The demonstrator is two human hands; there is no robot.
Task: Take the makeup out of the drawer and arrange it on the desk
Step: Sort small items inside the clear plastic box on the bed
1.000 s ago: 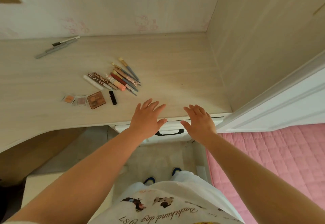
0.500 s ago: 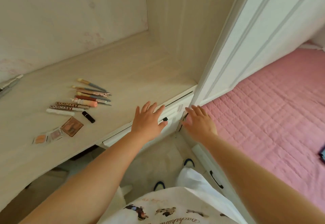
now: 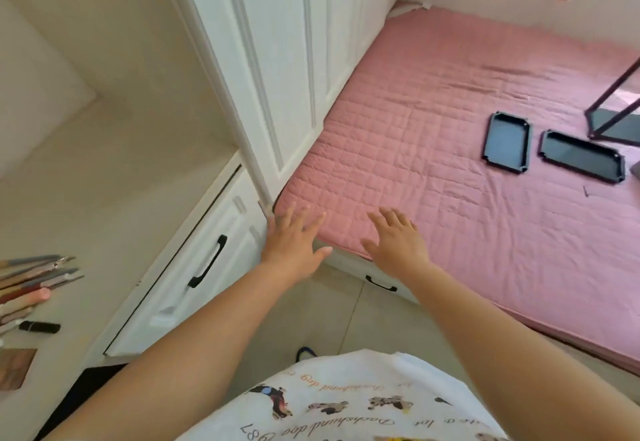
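Observation:
The pale wooden desk fills the left side. At its left edge lie several makeup pencils and brushes, a black lipstick and a brown eyeshadow palette. Below the desk edge the white drawer with its black handle is closed. My left hand hovers open with fingers spread, just right of the drawer, at the corner of the white wardrobe. My right hand is open too, over the near edge of the pink bed. Neither hand holds anything.
A white panelled wardrobe rises between desk and bed. The pink quilted bed fills the right, with two black trays and a dark metal stand on it. A bed drawer with a black handle sits below.
The view has swung right, from the desk to the bed. Both open hands moved right with it, off the drawer front to the wardrobe corner and bed edge. The makeup slid to the left edge.

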